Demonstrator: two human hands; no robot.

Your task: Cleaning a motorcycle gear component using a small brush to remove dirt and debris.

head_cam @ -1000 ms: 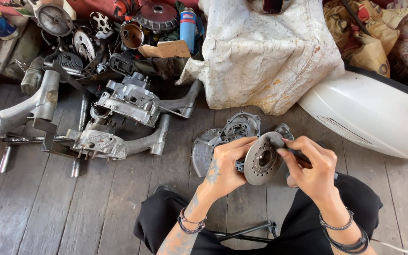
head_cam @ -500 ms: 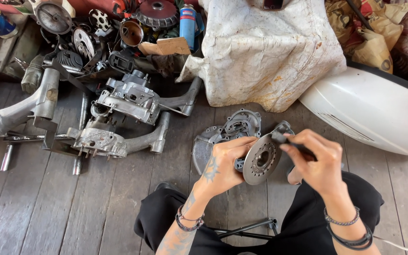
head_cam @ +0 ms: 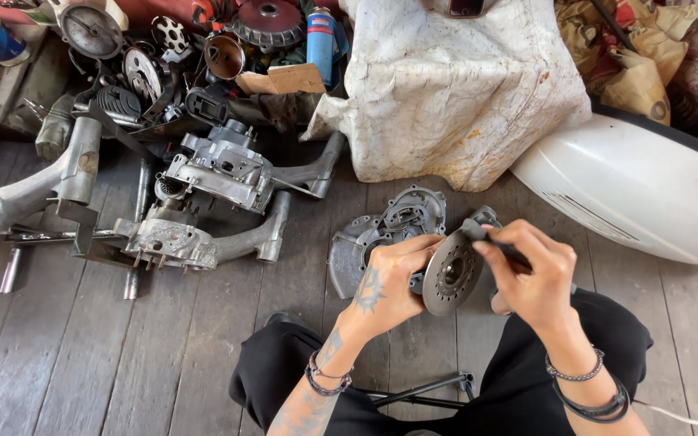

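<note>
Above the lap, the left hand grips a round metal disc by its left edge, face tilted toward the right hand, which is closed on a dark tool, seemingly a brush, touching the disc's upper rim

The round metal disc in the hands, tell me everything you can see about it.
The round metal disc is dull grey, worn-looking metal, with a dark centre hole ringed by smaller holes. It is held up on edge, tilted, its face turned toward the camera, above the wooden floor and in front of a grey engine cover lying there. The left hand grips its left rim. The right hand presses a dark tool against its upper edge.
</note>
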